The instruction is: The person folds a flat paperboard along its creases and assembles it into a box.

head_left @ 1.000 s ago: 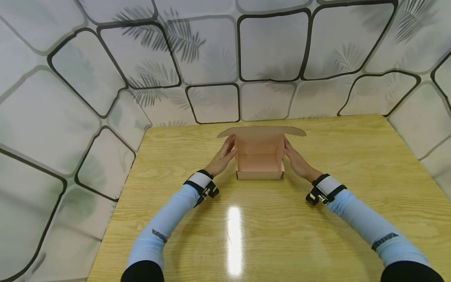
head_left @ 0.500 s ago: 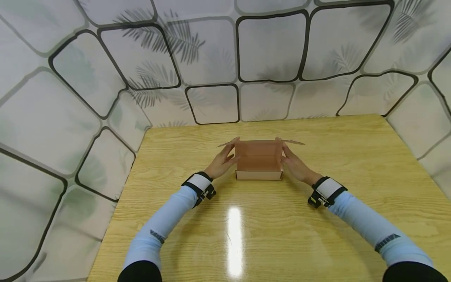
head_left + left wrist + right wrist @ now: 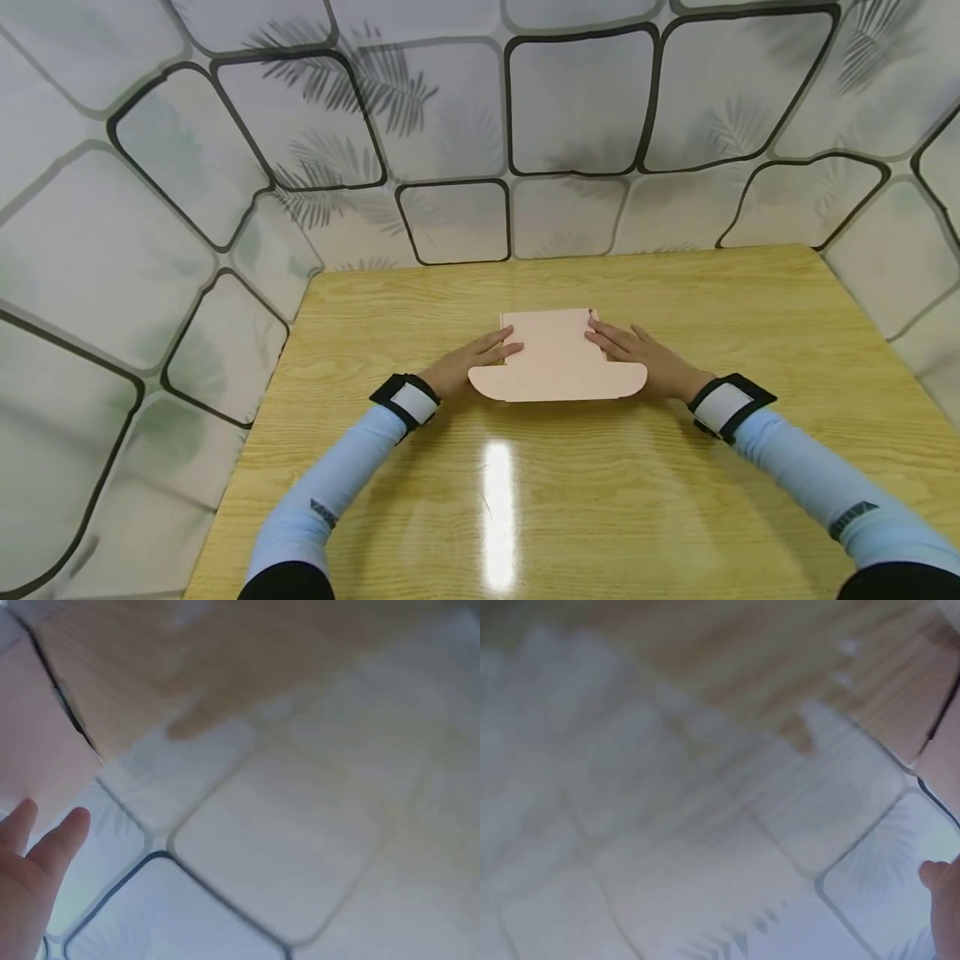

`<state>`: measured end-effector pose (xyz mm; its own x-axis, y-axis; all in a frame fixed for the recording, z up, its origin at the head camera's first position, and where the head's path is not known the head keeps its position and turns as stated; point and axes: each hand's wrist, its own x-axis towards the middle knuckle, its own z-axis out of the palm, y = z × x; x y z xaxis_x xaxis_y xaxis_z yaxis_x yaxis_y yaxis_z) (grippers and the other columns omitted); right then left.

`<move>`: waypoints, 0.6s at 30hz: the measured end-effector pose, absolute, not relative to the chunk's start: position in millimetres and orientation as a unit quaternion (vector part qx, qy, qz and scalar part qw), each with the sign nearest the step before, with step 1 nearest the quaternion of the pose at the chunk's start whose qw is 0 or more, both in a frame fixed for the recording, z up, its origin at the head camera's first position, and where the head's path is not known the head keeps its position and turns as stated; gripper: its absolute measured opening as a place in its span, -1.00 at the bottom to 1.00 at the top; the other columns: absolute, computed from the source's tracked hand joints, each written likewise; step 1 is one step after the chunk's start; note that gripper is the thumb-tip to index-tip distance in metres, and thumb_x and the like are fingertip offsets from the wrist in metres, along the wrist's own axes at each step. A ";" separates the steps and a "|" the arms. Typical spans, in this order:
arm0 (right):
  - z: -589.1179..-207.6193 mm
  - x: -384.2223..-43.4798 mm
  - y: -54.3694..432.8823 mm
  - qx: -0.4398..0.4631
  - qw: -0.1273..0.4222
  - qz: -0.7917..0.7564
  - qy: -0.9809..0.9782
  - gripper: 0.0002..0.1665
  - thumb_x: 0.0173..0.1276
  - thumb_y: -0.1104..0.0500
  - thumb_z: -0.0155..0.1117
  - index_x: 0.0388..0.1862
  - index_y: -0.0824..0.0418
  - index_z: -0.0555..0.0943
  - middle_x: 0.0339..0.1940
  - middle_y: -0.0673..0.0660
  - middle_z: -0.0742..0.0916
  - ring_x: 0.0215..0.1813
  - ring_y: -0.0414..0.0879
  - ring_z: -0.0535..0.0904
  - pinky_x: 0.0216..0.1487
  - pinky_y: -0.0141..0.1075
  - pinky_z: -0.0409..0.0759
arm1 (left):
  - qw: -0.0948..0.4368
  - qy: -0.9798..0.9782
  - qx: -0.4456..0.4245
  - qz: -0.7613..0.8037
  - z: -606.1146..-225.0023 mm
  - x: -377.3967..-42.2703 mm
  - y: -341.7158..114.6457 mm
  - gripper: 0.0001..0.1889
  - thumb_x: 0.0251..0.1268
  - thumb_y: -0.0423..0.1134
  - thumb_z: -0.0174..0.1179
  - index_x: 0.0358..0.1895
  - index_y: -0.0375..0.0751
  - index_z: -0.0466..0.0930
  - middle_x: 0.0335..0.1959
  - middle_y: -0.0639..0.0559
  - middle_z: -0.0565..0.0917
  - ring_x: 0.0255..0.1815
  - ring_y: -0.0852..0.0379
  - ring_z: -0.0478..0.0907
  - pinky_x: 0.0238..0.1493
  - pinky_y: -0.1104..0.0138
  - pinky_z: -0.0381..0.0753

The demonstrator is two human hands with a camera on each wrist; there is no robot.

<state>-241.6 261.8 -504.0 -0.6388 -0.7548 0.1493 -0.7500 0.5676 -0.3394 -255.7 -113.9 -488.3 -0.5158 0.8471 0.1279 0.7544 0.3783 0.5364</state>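
Note:
A pale cardboard box (image 3: 555, 337) sits on the table with its lid folded down over the top. The lid's front flap (image 3: 557, 383), with a rounded ear at each end, sticks out toward me and hides the box's front wall. At the left edge, my left hand (image 3: 467, 365) lays fairly straight fingers on the lid. My right hand (image 3: 651, 363) does likewise at the right edge, fingertips on the lid near its far corner. In the left wrist view, two fingers (image 3: 56, 844) show beside the pinkish box side (image 3: 41, 742); the right wrist view catches just one fingertip (image 3: 934, 874).
The wooden table (image 3: 420, 517) carries a bright light reflection in front of the box. Behind it and to the left and right stand patterned walls (image 3: 453, 221) with dark outlines and leaf shapes. The table's far edge runs a short way behind the box.
The lid stood up behind the box, its inside in view; it has swung forward and down over the opening. Both hands have shifted from the raised lid's sides onto the closed lid's edges.

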 end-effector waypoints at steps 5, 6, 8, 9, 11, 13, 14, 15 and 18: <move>-502.0 -250.6 268.4 -0.479 -0.067 -0.103 0.869 0.08 0.15 0.59 0.21 0.58 0.05 0.05 0.61 0.11 0.07 0.61 -0.04 -0.07 0.27 0.36 0.19 | 0.014 0.839 0.533 0.111 -479.4 -265.8 -114.5 -0.28 0.25 -0.63 0.11 0.46 -0.07 0.27 0.52 -0.13 0.17 0.40 -0.05 0.35 -0.15 0.39 0.56; -501.6 -253.9 268.6 -0.490 -0.088 -0.092 0.863 0.08 0.12 0.60 0.23 0.56 0.06 0.10 0.59 0.14 0.12 0.59 0.02 0.00 0.24 0.34 0.25 | -0.002 0.835 0.541 0.095 -476.8 -267.9 -113.7 -0.38 0.30 -0.52 0.15 0.43 -0.10 0.32 0.49 -0.14 0.23 0.39 -0.10 0.36 -0.11 0.36 0.60; -500.2 -261.1 267.0 -0.506 -0.116 -0.093 0.850 -0.02 0.12 0.48 0.34 0.51 0.10 0.22 0.54 0.18 0.25 0.53 0.13 0.12 0.23 0.30 0.31 | -0.022 0.828 0.552 0.095 -473.4 -273.5 -112.1 -0.47 0.33 -0.32 0.20 0.38 -0.10 0.40 0.44 -0.15 0.33 0.38 -0.17 0.35 0.11 0.23 0.57; -499.3 -264.6 265.5 -0.513 -0.125 -0.104 0.843 -0.08 0.11 0.38 0.39 0.47 0.13 0.29 0.50 0.21 0.32 0.48 0.20 0.18 0.23 0.27 0.32 | -0.030 0.823 0.558 0.102 -472.2 -276.4 -111.5 -0.49 0.34 -0.25 0.20 0.36 -0.10 0.43 0.41 -0.16 0.37 0.38 -0.20 0.35 0.18 0.17 0.53; -498.4 -269.4 261.8 -0.518 -0.127 -0.142 0.834 -0.15 0.05 0.27 0.47 0.38 0.19 0.40 0.41 0.26 0.43 0.40 0.29 0.27 0.27 0.19 0.32 | -0.042 0.814 0.565 0.127 -471.7 -281.2 -111.4 -0.51 0.36 -0.20 0.18 0.35 -0.08 0.44 0.38 -0.15 0.42 0.38 -0.22 0.35 0.27 0.12 0.46; -498.4 -271.2 258.2 -0.509 -0.096 -0.205 0.830 -0.22 0.04 0.26 0.49 0.31 0.22 0.47 0.36 0.30 0.48 0.38 0.32 0.28 0.41 -0.02 0.24 | -0.057 0.807 0.570 0.146 -473.8 -284.8 -112.4 -0.52 0.38 -0.17 0.15 0.36 -0.02 0.43 0.36 -0.12 0.44 0.39 -0.20 0.33 0.33 0.13 0.41; -498.9 -271.0 256.7 -0.501 -0.074 -0.237 0.829 -0.24 0.04 0.27 0.49 0.29 0.22 0.49 0.36 0.31 0.48 0.39 0.31 0.27 0.44 -0.17 0.23 | -0.061 0.804 0.571 0.155 -474.6 -285.5 -112.8 -0.52 0.38 -0.17 0.15 0.35 -0.01 0.44 0.35 -0.12 0.46 0.39 -0.20 0.33 0.34 0.14 0.39; -499.7 -270.5 255.5 -0.489 -0.049 -0.274 0.826 -0.25 0.04 0.28 0.48 0.28 0.23 0.50 0.36 0.33 0.47 0.42 0.28 0.26 0.44 -0.30 0.22 | -0.061 0.803 0.570 0.164 -475.8 -285.9 -113.4 -0.53 0.39 -0.18 0.14 0.35 -0.03 0.44 0.34 -0.12 0.47 0.39 -0.19 0.32 0.36 0.15 0.37; -502.7 -268.5 254.2 -0.447 0.012 -0.380 0.810 -0.30 0.07 0.33 0.46 0.25 0.29 0.52 0.37 0.40 0.43 0.51 0.11 0.19 0.33 -0.59 0.23 | -0.020 0.805 0.556 0.205 -478.8 -286.5 -112.9 -0.53 0.40 -0.20 0.13 0.35 -0.11 0.44 0.35 -0.16 0.45 0.40 -0.18 0.29 0.41 0.13 0.30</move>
